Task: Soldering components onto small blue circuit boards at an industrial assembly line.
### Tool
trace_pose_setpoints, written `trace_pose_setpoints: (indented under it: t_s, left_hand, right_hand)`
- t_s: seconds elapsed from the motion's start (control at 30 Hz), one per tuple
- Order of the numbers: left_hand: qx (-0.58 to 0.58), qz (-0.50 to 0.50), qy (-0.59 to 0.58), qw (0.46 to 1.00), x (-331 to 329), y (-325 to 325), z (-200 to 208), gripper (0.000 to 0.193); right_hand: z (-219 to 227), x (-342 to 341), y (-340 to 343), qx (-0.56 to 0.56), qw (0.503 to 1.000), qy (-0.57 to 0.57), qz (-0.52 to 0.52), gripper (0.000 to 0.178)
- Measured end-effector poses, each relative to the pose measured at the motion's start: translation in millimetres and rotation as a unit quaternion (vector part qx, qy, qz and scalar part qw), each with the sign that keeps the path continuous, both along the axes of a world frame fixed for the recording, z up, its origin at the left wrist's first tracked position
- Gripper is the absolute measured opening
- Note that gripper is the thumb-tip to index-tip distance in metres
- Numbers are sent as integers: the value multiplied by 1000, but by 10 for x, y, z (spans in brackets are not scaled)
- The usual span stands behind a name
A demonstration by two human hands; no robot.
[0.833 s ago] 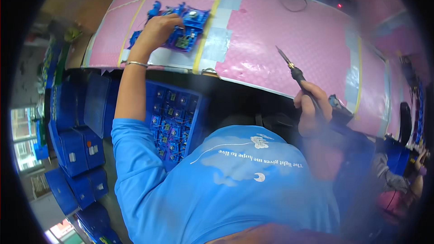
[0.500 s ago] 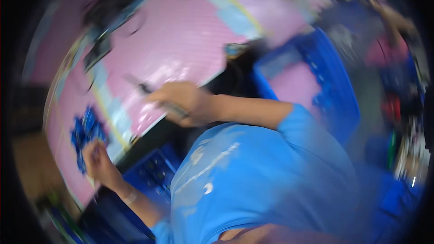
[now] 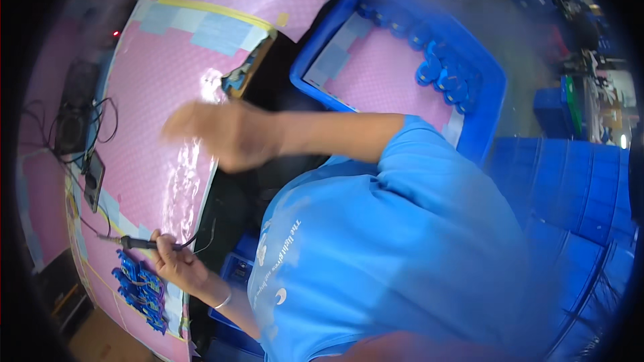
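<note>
My left hand point(image 3: 176, 261), with a band at the wrist, grips a soldering iron point(image 3: 139, 243) by its dark handle. The iron's thin metal tip points left, away from my body. Just below it, a cluster of small blue parts point(image 3: 142, 295) lies on the pink table mat point(image 3: 161, 74). My right hand point(image 3: 225, 133) is lifted over the mat's near edge, its arm crossing in front of me. Motion smears its fingers, so whether they hold anything cannot be made out.
A large blue bin point(image 3: 493, 87) with a pink lining holds several rounded blue parts point(image 3: 439, 74) at the right. On the table's far side lie a dark device point(image 3: 72, 117) with loose black cables and a phone-like slab point(image 3: 94, 181). Blue crates point(image 3: 570, 181) stand at the far right.
My view has turned, so the bin shows more fully. A tool-like thing was in my right hand; now the soldering iron is in my left hand, which was beside the blue parts.
</note>
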State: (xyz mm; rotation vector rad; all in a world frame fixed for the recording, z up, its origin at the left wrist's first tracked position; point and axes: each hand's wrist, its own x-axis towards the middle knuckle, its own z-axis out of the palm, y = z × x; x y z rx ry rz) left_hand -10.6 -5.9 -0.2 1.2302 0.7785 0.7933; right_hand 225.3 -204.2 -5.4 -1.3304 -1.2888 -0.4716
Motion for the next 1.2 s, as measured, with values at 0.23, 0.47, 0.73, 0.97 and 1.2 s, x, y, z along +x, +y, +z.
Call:
trace_pose_setpoints:
  t_s: [0.23, 0.47, 0.73, 0.97, 1.2]
  left_hand:
    - [24, 29, 15, 999, -88, 579, -404, 24]
    - [68, 77, 53, 993, 15, 427, -369, 22]
    - [39, 55, -15, 998, -111, 356, -372, 24]
    - [16, 17, -64, 998, -187, 448, -513, 23]
    - [9, -4, -65, 998, -187, 427, -550, 26]
  right_hand:
    - [-1195, 1220, -2814, -188, 792, 90, -574, 41]
    - [-1682, 1003, -4034, -341, 344, 426, -764, 83]
    - [-1378, 1177, -4137, -423, 229, 579, -659, 89]
    - [-1702, 1119, -4265, -500, 289, 540, -612, 87]
    - [-1327, 823, -3856, -496, 371, 509, -597, 89]
